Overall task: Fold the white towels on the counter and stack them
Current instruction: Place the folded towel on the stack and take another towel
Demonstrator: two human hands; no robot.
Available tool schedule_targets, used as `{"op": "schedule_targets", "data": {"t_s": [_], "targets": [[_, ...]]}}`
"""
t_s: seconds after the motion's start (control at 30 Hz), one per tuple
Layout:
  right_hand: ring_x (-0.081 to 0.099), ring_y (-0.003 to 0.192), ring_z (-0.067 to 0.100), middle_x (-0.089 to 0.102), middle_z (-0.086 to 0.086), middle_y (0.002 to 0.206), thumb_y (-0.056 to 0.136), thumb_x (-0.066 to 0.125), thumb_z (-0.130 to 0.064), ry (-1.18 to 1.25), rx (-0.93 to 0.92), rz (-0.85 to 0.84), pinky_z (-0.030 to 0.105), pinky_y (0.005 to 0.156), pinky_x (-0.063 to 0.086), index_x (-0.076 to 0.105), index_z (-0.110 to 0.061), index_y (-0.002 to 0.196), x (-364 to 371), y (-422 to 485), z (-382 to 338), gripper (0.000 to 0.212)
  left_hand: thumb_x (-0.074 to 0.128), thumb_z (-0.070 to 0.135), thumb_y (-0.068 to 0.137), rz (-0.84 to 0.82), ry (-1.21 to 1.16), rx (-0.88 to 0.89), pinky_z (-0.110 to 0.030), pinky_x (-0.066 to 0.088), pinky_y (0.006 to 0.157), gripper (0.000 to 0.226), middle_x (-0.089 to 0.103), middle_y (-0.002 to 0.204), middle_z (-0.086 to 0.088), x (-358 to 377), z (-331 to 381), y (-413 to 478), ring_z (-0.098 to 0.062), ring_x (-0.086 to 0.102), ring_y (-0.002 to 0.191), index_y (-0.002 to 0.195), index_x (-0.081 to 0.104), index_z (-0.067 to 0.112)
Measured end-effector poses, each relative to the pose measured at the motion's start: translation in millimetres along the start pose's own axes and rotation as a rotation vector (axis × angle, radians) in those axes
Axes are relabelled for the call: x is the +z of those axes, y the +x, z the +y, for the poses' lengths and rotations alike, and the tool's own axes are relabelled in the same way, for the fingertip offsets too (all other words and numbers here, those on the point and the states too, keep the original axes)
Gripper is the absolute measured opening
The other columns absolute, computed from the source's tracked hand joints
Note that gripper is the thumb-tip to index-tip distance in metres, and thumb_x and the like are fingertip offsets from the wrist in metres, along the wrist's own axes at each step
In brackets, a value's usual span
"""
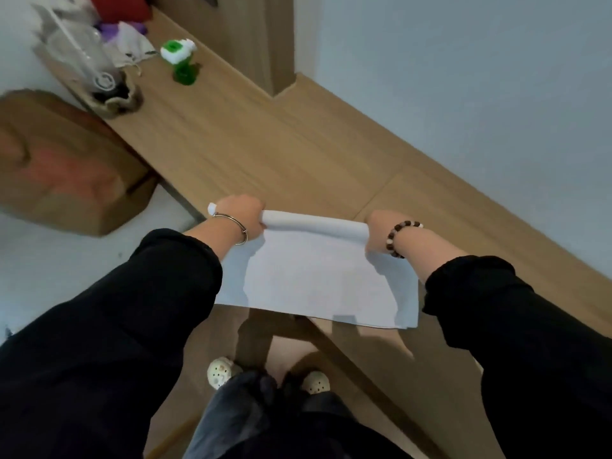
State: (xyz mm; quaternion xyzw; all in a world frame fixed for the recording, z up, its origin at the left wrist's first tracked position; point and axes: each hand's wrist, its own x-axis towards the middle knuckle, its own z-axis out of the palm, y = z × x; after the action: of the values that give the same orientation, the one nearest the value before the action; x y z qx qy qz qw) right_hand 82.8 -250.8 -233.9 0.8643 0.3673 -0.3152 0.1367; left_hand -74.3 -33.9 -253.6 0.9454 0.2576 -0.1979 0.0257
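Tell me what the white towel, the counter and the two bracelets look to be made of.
White towel: thin matte cloth, seemingly; it curls into a roll between the left hand and right hand.
Counter: wood or wood-look laminate, satin; straight grain lines and a seam show.
Left bracelet: probably metal, a thin shiny silver band.
Right bracelet: round beads, dark brown and pale, perhaps wood or stone.

Both arms are covered by loose black sleeves (126, 313) pushed up to leave the wrists bare, their cuffs bunched in soft folds. The left wrist carries a thin silver bangle (235, 226) with a small clasp. The right wrist wears a bracelet of round beads (397, 238), mostly dark brown with a few pale ones. Below, dark grey trousers (265, 412) fall over cream perforated clogs (221, 372).
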Motion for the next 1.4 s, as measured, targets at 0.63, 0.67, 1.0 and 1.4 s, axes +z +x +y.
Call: {"op": "schedule_targets", "data": {"t_s": [0.63,0.67,1.0,1.4], "targets": [[0.052,0.063,0.022,0.049,0.001,0.066,0.088,0.042,-0.002,-0.619,-0.749,0.435,0.031,0.058,0.039,0.054,-0.014,0.078,-39.0,28.4,-562.3,0.019,0.052,0.033,0.091,0.174,-0.395,-0.91,-0.034,0.04,0.065,0.022,0.063,0.099,-0.011,154.0,-413.1,-286.6,-0.033,0.059,0.089,0.103,0.052,0.014],[0.052,0.065,0.023,0.049,0.001,0.067,0.087,0.042,-0.001,-0.646,-0.801,0.437,0.03,0.058,0.038,0.053,-0.015,0.079,-32.5,25.2,-586.0,0.019,0.052,0.033,0.091,0.177,-0.407,-0.962,-0.034,0.04,0.064,0.022,0.063,0.098,-0.011,165.4,-422.5,-304.1,-0.032,0.058,0.086,0.104,0.052,0.015],[0.063,0.086,0.027,0.066,0.006,0.096,0.09,0.044,-0.008,-0.876,-1.101,0.487,0.03,0.062,0.04,0.061,-0.015,0.098,13.5,41.2,-785.8,0.019,0.05,0.01,0.085,0.133,-0.557,-1.552,-0.036,0.046,0.075,0.02,0.061,0.104,-0.011,271.7,-495.4,-429.3,-0.033,0.059,0.099,0.097,0.067,0.01],[0.057,0.072,0.01,0.065,0.002,0.087,0.077,0.077,-0.023,0.26,-0.776,-0.296,0.022,0.06,0.044,0.068,-0.007,0.108,42.4,159.0,-969.5,0.037,0.064,0.003,0.082,0.82,-1.578,-1.944,-0.035,0.043,0.082,0.015,0.062,0.091,-0.009,386.4,-578.4,-449.9,-0.022,0.055,0.089,0.096,0.067,0.007]]}}
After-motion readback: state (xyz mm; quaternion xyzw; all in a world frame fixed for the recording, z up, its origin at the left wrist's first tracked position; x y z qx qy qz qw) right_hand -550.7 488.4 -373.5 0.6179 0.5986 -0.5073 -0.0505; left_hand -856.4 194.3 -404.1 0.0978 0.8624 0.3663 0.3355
